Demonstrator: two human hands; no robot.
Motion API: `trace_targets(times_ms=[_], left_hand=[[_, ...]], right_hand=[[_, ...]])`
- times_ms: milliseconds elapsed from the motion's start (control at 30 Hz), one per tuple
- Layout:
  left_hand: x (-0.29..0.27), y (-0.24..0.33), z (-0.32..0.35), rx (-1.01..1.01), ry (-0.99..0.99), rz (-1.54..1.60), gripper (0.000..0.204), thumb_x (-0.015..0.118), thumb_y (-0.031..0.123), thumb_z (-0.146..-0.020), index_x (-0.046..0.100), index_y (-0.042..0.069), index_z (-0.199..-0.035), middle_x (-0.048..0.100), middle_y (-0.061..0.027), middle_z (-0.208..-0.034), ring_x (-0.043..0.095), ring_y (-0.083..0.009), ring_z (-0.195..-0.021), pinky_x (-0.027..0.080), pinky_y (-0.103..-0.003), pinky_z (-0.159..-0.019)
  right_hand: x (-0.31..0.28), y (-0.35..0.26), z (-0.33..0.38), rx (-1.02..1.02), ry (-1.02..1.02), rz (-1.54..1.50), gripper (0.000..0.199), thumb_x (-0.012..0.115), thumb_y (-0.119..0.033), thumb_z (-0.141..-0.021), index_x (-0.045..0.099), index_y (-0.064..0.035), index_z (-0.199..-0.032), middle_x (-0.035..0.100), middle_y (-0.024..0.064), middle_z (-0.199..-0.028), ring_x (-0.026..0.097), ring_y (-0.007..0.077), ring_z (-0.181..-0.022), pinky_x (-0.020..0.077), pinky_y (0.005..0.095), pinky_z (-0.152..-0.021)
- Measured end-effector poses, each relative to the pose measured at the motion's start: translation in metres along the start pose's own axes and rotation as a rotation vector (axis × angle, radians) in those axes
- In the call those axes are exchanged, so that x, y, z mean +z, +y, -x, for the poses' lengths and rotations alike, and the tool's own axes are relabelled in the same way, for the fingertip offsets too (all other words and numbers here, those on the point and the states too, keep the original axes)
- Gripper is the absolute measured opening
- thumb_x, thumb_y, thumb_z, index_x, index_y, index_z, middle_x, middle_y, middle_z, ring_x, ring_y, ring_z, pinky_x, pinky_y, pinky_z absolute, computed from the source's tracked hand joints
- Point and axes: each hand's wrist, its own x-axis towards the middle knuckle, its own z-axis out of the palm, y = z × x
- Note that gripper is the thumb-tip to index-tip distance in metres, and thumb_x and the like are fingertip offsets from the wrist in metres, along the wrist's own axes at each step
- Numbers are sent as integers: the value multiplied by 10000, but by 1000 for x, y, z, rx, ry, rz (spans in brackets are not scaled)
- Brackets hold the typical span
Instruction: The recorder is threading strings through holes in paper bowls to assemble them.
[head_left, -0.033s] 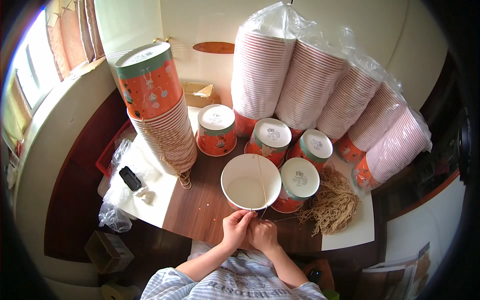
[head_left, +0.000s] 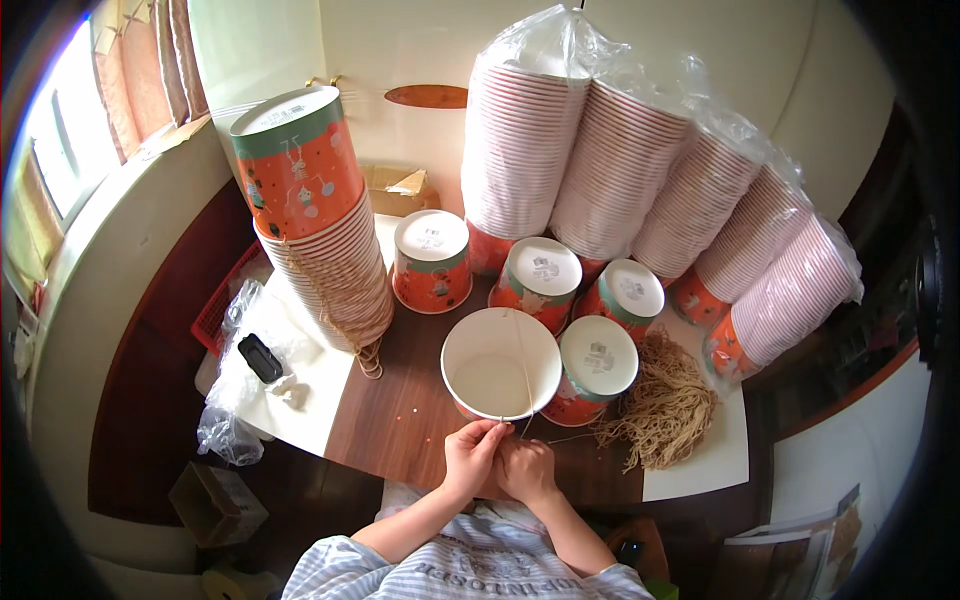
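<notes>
A white-lined paper bucket [head_left: 485, 375] stands mouth up at the table's near middle. Thin tan string [head_left: 526, 372] runs from its far rim across the opening to the near side. At the near rim, my left hand [head_left: 470, 460] pinches the string with thumb and forefinger. Close against it, my right hand [head_left: 527, 467] is closed on the string too, its fingers curled under. What exactly lies between the fingertips is too small to see. To the right, a loose bundle of tan string [head_left: 668, 405] lies on the table, one strand reaching toward my right hand.
Upside-down orange-and-green buckets [head_left: 598, 358] crowd the bucket's right and far sides. Tall plastic-wrapped bucket stacks [head_left: 525, 150] line the back right. On the left rises another stack [head_left: 325, 265] with strings hanging down it. Clear plastic and a black case [head_left: 260, 358] lie beside it.
</notes>
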Motion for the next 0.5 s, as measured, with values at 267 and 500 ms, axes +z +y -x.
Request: trace_targets(times_ms=[267, 500], left_hand=[[-4, 13, -10, -100, -39, -290, 128, 586, 52, -835, 625, -59, -885, 653, -70, -813, 587, -84, -757, 475, -198, -677], [-14, 16, -14, 4, -60, -263, 146, 590, 58, -832, 619, -58, -916, 651, -65, -810, 584, -81, -746, 478, -208, -652]], right_hand=[[2, 8, 0, 59, -121, 27, 150, 529, -209, -788, 547, -71, -731, 600, 103, -630, 599, 259, -546, 474, 368, -501], [-1, 8, -17, 384, 200, -730, 184, 637, -131, -790, 567, -5, -905, 620, 88, -727, 593, 173, -599, 468, 274, -540]])
